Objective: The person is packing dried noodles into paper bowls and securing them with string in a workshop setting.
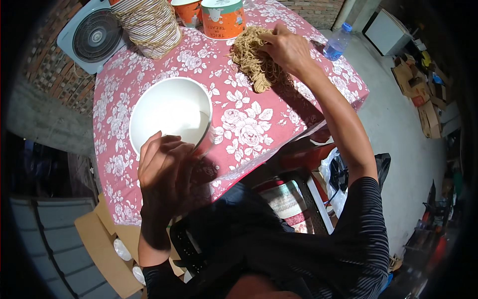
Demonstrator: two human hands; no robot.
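A white-lined paper bucket (172,102) stands on the table left of centre, its open mouth toward me and its inside showing bare. My left hand (167,159) is at its near rim, fingers bent over the edge; the thumb is hard to make out. Toward the far right of the table lies a loose, tangled heap of tan twine (256,62). My right hand (289,47) reaches onto the heap, its fingers pinched together on some strands at the far side.
The table wears a pink floral cloth (249,127). Twine-wrapped stacked buckets (152,30) and orange printed buckets (224,20) stand at the back. A blue-grey fan (92,37) is at far left, a water bottle (338,42) at the right edge. A cardboard box (107,249) sits below left.
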